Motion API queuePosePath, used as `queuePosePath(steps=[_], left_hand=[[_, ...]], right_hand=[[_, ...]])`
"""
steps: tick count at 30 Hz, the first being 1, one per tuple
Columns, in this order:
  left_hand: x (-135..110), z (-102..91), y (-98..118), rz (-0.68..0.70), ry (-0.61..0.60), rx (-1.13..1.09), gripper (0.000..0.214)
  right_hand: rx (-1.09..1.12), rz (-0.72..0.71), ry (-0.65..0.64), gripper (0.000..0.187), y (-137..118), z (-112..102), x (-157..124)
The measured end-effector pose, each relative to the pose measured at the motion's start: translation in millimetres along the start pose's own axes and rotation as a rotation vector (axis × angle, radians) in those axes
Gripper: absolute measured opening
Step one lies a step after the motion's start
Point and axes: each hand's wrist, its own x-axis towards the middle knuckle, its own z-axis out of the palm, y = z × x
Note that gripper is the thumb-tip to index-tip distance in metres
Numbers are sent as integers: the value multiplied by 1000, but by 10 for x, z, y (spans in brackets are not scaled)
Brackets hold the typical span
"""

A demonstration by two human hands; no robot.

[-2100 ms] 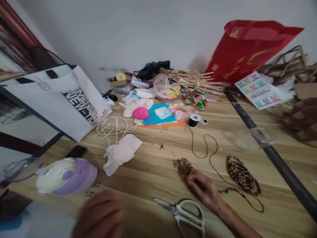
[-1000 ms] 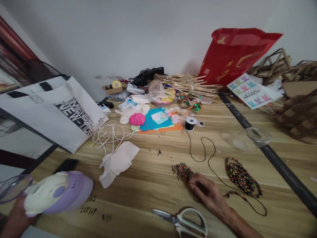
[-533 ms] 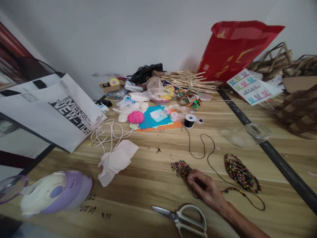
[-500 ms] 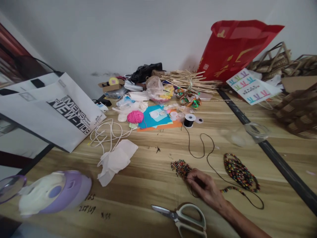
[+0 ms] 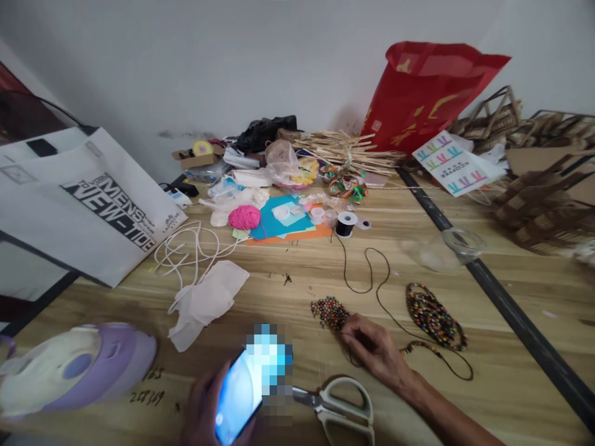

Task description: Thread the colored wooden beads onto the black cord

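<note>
My left hand (image 5: 204,409) is at the bottom edge, closed around a phone (image 5: 242,390) with a lit screen, held over the table. My right hand (image 5: 379,353) rests on the wooden table (image 5: 288,297), fingers curled against a small heap of coloured beads (image 5: 328,310); what they pinch is hidden. A thin black cord (image 5: 372,279) runs from a black spool (image 5: 344,224) past this hand to a string of beads (image 5: 430,313) on its right. White-handled scissors (image 5: 341,406) lie between the two hands.
A purple and white appliance (image 5: 74,371) sits at the near left, a crumpled tissue (image 5: 204,300) and white cord (image 5: 190,248) beyond it. A white shopping bag (image 5: 93,204) stands left, a red bag (image 5: 427,93) far right. Pink yarn (image 5: 244,217), coloured paper and sticks crowd the back.
My left hand has come into view at the bottom holding a lit phone; earlier it was by the purple appliance, then out of sight. My right hand has stayed by the beads.
</note>
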Motion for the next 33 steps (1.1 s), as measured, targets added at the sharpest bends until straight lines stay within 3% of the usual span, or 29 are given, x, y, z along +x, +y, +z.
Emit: queuePosePath(steps=[3,8,17,25,33], left_hand=[[306,120,14,38,-87,54,58],[485,86,36,-160,-72,186,60],[445,68,165,-219,-81,327,62],[445,28,181,-242,-149,308,69],[267,-30,87,-164,-35,278,67]], right_hand=[[-16,-32,-3,22,-25,10,19],[-30,-72,22,19,-41,14,52],[-49,-63,-14,17,38,36,26],[-64,-63,-8,15,9,40,27],[-76,-46,-29,17,36,32,22]])
